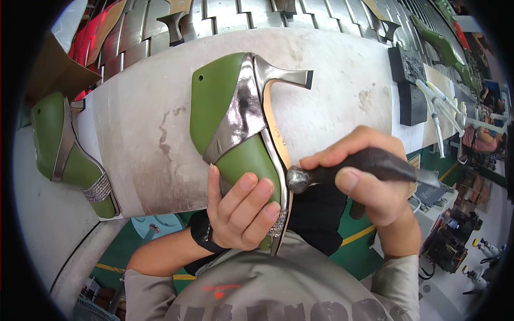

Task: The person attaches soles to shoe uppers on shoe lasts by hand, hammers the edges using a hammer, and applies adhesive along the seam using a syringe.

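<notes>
A silver high-heeled sandal (247, 101) is fitted on a green shoe last (217, 80), lying on its side with the heel pointing right. My left hand (243, 211) is closed round the front part of the last, above the glittery toe strap (277, 224). My right hand (375, 182) grips a tool with a dark handle (369, 163). Its rounded metal end (298, 180) is at the edge of the tan sole (277, 139), and I cannot tell whether it presses on it. A flat metal part (426, 178) shows beyond the handle's other end.
A second sandal on a green last (53, 136) stands at the left edge of the pale worktable (342, 69). Black blocks (409, 85) and several white slim tools (441, 104) lie at the right. Behind runs a metal slat conveyor (241, 13) carrying heeled soles (172, 27).
</notes>
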A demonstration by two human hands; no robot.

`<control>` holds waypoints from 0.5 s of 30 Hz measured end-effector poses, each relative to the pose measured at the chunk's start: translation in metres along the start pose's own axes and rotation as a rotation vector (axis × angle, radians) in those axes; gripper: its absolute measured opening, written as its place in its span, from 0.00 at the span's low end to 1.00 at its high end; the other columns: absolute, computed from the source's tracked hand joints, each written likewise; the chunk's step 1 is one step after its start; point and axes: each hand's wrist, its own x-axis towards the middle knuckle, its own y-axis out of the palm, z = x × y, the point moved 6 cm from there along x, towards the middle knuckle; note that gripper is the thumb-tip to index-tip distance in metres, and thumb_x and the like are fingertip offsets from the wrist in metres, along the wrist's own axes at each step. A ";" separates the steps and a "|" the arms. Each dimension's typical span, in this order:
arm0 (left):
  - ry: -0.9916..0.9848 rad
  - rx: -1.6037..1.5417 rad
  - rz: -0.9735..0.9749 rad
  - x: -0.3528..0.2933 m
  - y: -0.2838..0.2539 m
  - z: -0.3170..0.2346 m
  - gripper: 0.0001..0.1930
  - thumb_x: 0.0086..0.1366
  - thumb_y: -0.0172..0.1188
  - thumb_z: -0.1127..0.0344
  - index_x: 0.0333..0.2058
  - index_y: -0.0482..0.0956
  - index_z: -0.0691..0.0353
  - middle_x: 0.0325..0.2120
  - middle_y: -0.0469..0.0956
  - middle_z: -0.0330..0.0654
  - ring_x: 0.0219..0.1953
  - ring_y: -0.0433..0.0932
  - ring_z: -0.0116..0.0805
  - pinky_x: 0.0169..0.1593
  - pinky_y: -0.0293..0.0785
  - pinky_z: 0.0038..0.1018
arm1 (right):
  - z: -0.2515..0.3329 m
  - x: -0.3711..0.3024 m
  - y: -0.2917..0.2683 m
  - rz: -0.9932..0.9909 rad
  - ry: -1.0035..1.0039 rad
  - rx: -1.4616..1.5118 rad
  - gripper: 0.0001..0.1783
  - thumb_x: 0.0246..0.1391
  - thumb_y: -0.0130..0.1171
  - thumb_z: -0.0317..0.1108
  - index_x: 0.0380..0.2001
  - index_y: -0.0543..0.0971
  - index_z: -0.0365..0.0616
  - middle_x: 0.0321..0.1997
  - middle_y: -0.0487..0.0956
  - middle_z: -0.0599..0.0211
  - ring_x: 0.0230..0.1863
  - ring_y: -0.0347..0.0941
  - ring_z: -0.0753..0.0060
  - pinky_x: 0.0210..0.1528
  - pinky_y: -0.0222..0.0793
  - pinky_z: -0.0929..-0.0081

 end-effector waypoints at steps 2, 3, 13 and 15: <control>-0.006 -0.007 0.005 -0.002 0.001 0.000 0.38 0.67 0.72 0.52 0.65 0.63 0.65 0.63 0.69 0.57 0.68 0.70 0.61 0.68 0.60 0.76 | 0.007 0.018 0.003 -0.027 0.038 0.027 0.10 0.59 0.67 0.24 0.42 0.83 0.30 0.43 0.89 0.53 0.44 0.85 0.73 0.49 0.80 0.74; -0.014 -0.004 0.012 -0.003 0.001 0.000 0.39 0.66 0.73 0.51 0.66 0.62 0.64 0.63 0.69 0.56 0.68 0.70 0.60 0.68 0.60 0.77 | 0.011 0.026 0.005 -0.021 0.095 -0.065 0.12 0.57 0.66 0.28 0.40 0.82 0.30 0.42 0.88 0.47 0.45 0.86 0.65 0.53 0.80 0.69; -0.150 -0.039 -0.082 -0.002 -0.002 -0.006 0.17 0.74 0.59 0.60 0.59 0.71 0.49 0.59 0.77 0.36 0.65 0.74 0.38 0.72 0.58 0.73 | 0.003 0.035 0.014 -0.164 -0.087 -0.038 0.13 0.63 0.66 0.23 0.49 0.80 0.30 0.48 0.87 0.51 0.50 0.83 0.74 0.53 0.80 0.73; -0.143 -0.061 -0.082 -0.004 0.000 -0.004 0.17 0.74 0.59 0.59 0.59 0.72 0.48 0.59 0.77 0.35 0.65 0.74 0.37 0.72 0.58 0.73 | 0.011 0.050 0.016 -0.158 -0.054 -0.125 0.14 0.60 0.64 0.28 0.46 0.79 0.30 0.46 0.88 0.48 0.46 0.84 0.69 0.50 0.80 0.72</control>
